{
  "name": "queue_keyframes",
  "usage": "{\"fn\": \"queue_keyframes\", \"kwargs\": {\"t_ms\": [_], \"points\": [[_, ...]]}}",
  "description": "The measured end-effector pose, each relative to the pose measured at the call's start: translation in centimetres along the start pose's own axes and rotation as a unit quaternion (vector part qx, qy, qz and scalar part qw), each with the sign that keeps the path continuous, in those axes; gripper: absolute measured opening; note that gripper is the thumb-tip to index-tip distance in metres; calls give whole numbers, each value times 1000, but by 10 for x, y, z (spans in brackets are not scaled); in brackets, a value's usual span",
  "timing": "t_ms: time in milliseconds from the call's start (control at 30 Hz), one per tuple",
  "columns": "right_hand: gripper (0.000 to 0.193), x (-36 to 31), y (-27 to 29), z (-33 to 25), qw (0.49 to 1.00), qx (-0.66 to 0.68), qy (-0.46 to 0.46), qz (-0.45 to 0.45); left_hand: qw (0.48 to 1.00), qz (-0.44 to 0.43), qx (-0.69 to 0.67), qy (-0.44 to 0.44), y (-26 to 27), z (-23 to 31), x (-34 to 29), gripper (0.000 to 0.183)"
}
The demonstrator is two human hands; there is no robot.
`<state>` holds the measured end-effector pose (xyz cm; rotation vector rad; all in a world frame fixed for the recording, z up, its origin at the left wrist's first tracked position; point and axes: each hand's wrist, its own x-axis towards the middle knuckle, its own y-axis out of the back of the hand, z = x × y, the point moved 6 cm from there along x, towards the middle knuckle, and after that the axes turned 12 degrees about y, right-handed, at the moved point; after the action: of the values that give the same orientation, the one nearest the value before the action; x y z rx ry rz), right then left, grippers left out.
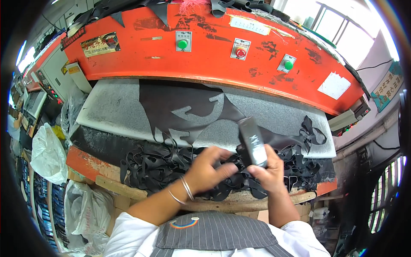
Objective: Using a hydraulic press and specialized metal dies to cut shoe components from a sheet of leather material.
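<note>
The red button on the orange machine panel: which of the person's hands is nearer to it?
Right. The right hand, gripping a dark block, sits almost straight below the red button; the left hand is lower-left, on the black offcuts.

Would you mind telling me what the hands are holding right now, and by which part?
The right hand grips a dark, flat rectangular block by its lower end. The left hand rests on the black scraps; whether it grips any cannot be told.

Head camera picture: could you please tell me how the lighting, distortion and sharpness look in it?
In the head view, daylight blows out the windows at upper right; the fisheye bends the orange machine front into an arc, with dark corners around the picture; the left hand and right hand, on the stack of black cut pieces, look slightly soft, while the grey cutting board is sharp.
</note>
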<state>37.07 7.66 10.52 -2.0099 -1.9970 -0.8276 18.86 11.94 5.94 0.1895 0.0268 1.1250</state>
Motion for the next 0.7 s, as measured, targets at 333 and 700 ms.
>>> {"fn": "queue_keyframes", "kwargs": {"t_ms": [333, 700], "points": [[29, -31, -79, -24, 984, 4, 120, -134, 974, 30, -219, 55, 3, 5, -67, 51], [30, -40, -131, -83, 944, 174, 62, -272, 890, 153, -416, 108, 57, -7, -207, 22]]}}
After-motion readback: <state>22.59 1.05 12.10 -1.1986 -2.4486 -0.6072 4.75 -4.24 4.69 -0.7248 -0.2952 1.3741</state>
